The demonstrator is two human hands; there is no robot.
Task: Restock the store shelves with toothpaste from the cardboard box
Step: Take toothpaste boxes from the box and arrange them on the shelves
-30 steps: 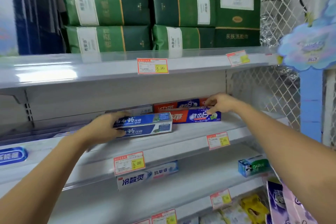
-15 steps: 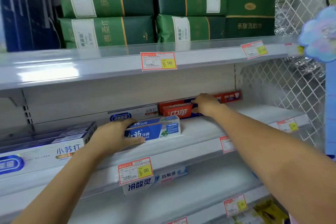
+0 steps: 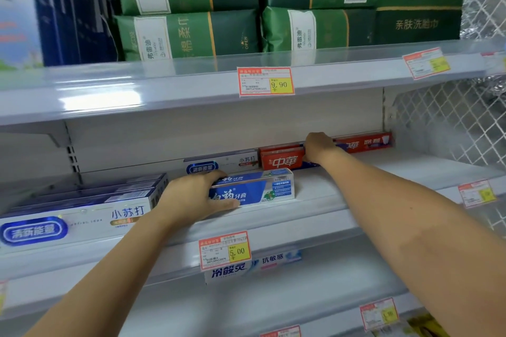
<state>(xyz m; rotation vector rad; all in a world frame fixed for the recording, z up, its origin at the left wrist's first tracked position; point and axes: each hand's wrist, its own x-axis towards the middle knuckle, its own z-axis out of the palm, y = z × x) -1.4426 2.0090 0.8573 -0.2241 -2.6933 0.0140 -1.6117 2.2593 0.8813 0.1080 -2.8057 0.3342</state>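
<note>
Left hand [image 3: 191,197] wraps fingers and thumb round the blue toothpaste box [image 3: 254,189] near the front edge of the shelf [image 3: 356,191]; right hand [image 3: 319,146] curls over red toothpaste boxes [image 3: 282,161] at its back edge. Restocking seems partway: some boxes placed, cardboard box out of view.

White metal store shelf [image 3: 356,180], row of white-and-blue cardboard toothpaste cartons [image 3: 82,216] at its left front edge, blue-and-white toothpaste carton [image 3: 262,189] mid-front, red cardboard toothpaste cartons [image 3: 282,160] along its back edge.

Toothpaste box [image 3: 262,189] lies on shelf [image 3: 323,191] before back row [image 3: 282,160].
</note>
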